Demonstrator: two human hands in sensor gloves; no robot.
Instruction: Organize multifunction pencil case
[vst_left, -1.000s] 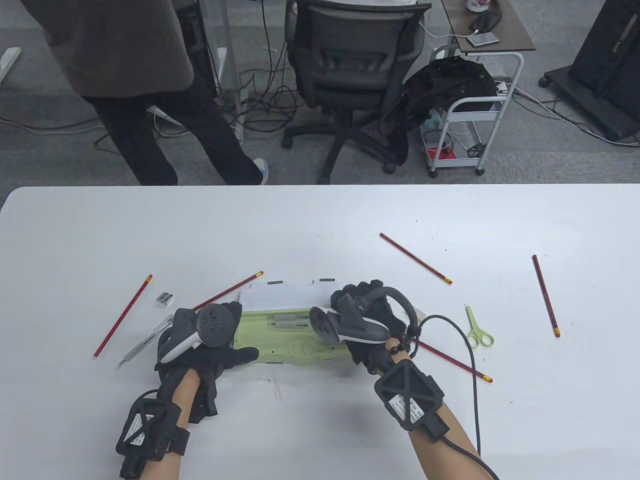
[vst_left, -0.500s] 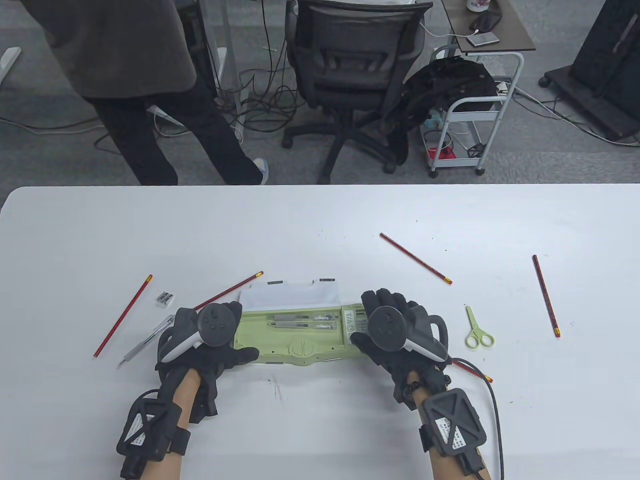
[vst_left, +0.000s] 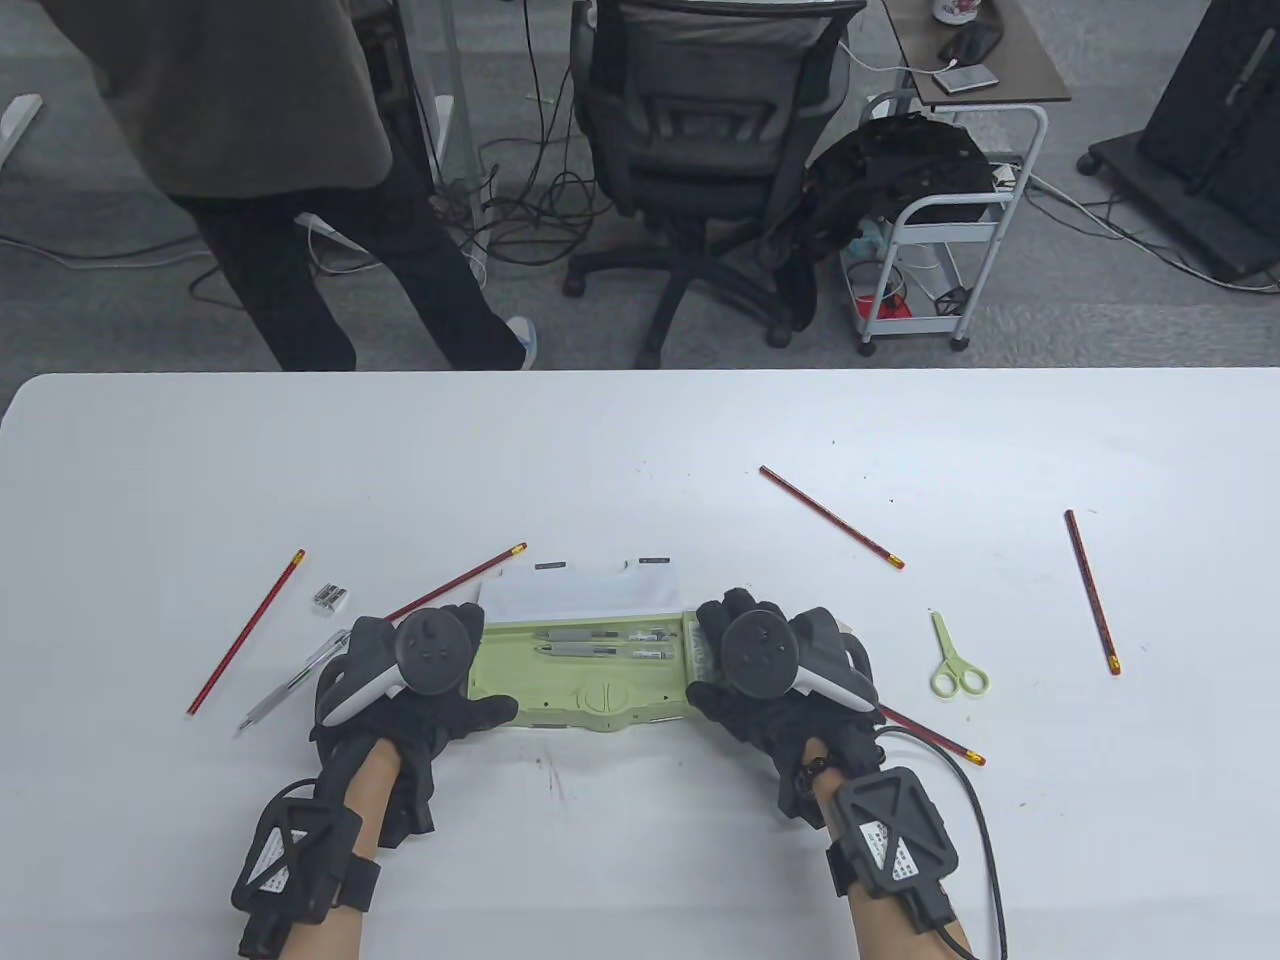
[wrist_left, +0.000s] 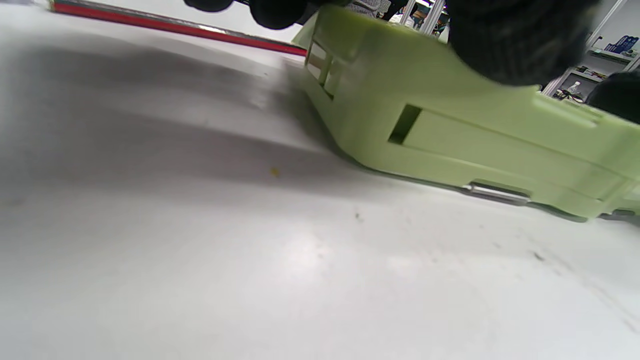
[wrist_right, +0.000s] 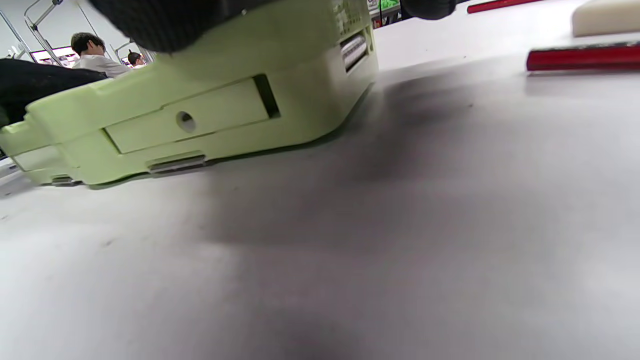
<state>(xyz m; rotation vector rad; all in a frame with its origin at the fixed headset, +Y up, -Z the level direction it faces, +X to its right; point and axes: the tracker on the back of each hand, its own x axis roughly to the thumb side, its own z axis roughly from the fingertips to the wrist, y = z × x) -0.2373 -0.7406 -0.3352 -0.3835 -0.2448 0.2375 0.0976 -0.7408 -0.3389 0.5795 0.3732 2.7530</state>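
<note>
So far two grey pens (vst_left: 600, 642) lie inside the open light-green plastic pencil case (vst_left: 585, 690), near the table's front edge. Left hand (vst_left: 405, 690) and right hand (vst_left: 785, 680) grip its ends, fingers curled over. Red pencils (vst_left: 830, 517), small green scissors (vst_left: 955, 660) and a silver pen (vst_left: 285, 690) remain outside.

The pencil case (vst_left: 590, 680) lay between the left hand (vst_left: 400, 690) and right hand (vst_left: 790, 690); scissors (vst_left: 955, 660) lay right of the right hand.

Bright even light, blurred wrist views
</note>
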